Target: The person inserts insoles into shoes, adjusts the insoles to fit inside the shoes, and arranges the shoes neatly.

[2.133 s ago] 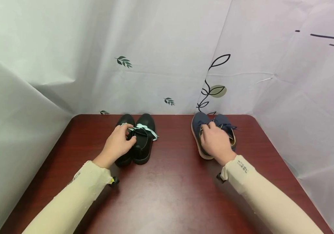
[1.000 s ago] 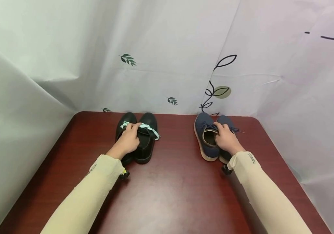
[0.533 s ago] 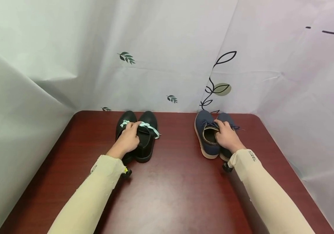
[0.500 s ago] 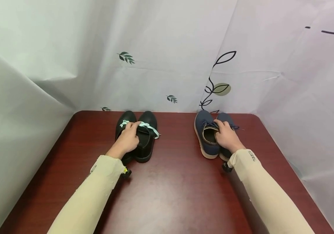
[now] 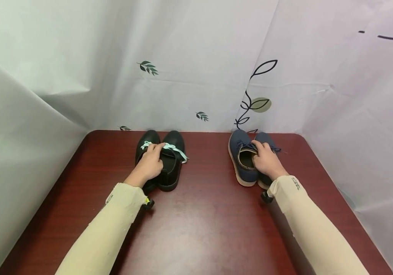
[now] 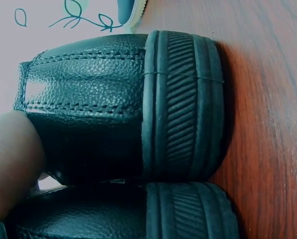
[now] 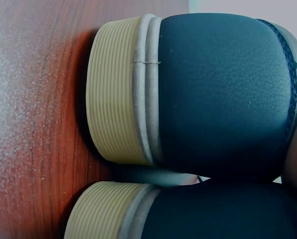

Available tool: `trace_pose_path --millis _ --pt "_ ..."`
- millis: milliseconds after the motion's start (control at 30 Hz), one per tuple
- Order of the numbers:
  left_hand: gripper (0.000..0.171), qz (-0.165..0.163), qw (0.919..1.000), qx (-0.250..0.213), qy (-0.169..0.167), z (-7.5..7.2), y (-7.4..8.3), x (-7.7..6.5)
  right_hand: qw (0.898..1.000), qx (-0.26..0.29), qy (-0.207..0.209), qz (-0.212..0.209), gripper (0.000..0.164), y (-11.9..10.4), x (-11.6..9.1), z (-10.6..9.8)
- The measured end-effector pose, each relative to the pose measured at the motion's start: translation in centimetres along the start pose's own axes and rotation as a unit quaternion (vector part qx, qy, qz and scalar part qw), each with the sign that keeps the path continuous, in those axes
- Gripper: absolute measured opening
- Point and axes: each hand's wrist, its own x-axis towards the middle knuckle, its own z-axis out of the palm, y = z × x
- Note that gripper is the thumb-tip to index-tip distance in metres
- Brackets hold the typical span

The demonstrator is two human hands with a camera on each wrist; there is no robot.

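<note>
A pair of black shoes with pale mint laces stands at the table's back left; the right-hand black shoe (image 5: pixel 171 178) shows its opening. My left hand (image 5: pixel 149 164) grips the adjoining sides of the pair, covering much of the left-hand black shoe (image 5: pixel 149 136). A pair of navy lace-up shoes with tan soles stands at the back right. My right hand (image 5: pixel 267 162) grips where the left navy shoe (image 5: pixel 248 176) meets the right navy shoe (image 5: pixel 263 138), thumb inside the left one's opening edge. Both wrist views show heels, the black heel (image 6: pixel 88 82) and navy heel (image 7: pixel 223 94), with soles at the tabletop.
The dark red wooden table (image 5: pixel 189 221) has rounded back corners. A white curtain (image 5: pixel 189 49) printed with leaves hangs right behind the shoes and along both sides. A wide stretch of tabletop lies between the two pairs and toward the front.
Both hands have shifted to the right, each from over one shoe to the meeting sides of its pair, and taken hold there. Over the last half second they stay still.
</note>
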Motion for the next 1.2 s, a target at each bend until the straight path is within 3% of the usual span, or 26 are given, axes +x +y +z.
trace_pose_path --millis 833,1200 --pt "0.063 -0.006 1.0000 0.002 0.002 0.03 -0.22 -0.11 1.000 0.004 0.000 0.001 0.059 0.02 0.31 0.35" --pt "0.070 -0.028 0.9996 -0.005 0.000 0.36 0.47 0.11 0.999 0.039 -0.005 -0.013 0.062 0.44 0.31 0.05"
